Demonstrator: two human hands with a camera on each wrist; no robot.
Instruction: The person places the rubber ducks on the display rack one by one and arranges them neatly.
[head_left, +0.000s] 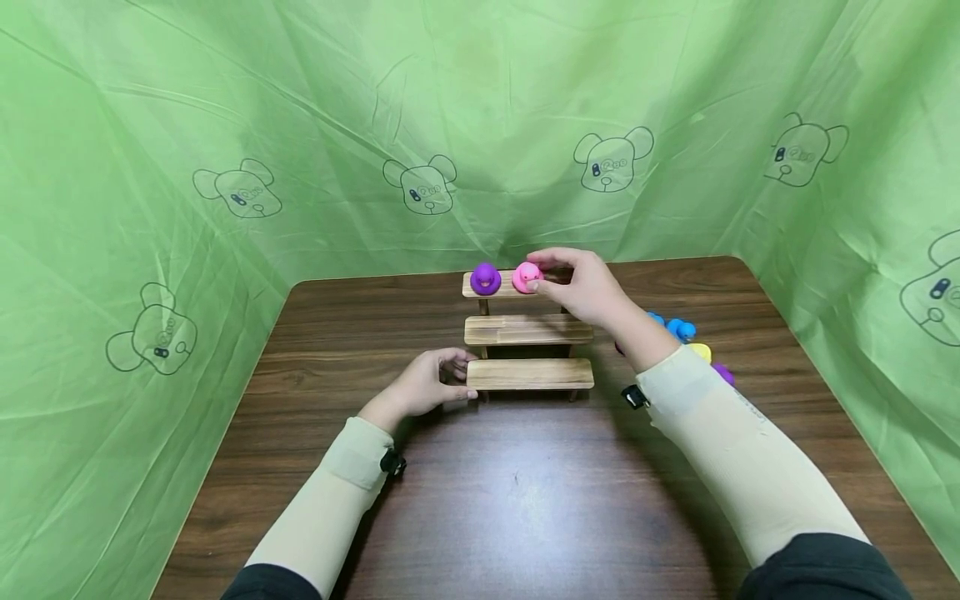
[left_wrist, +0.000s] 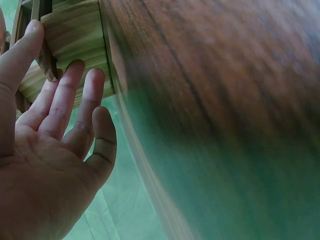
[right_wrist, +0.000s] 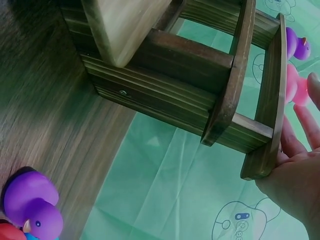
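A pink rubber duck (head_left: 527, 277) sits on the top step of a three-tier wooden stand (head_left: 528, 375). My right hand (head_left: 581, 287) pinches it, the thumb in front and the fingers behind. Beside it on the same step, to the left, is a purple rubber duck (head_left: 486, 280). At the left end of the lowest step is my left hand (head_left: 422, 385), thumb at the front and fingers farther back. The left wrist view shows those fingers (left_wrist: 65, 97) loosely extended against the stand's wooden side.
More rubber ducks lie on the brown table (head_left: 517, 500) right of the stand, partly hidden by my right forearm: blue ones (head_left: 681, 330), a yellow one (head_left: 701, 352) and a purple one (head_left: 723, 373). A green curtain (head_left: 510, 100) with bear drawings surrounds the table's back and sides.
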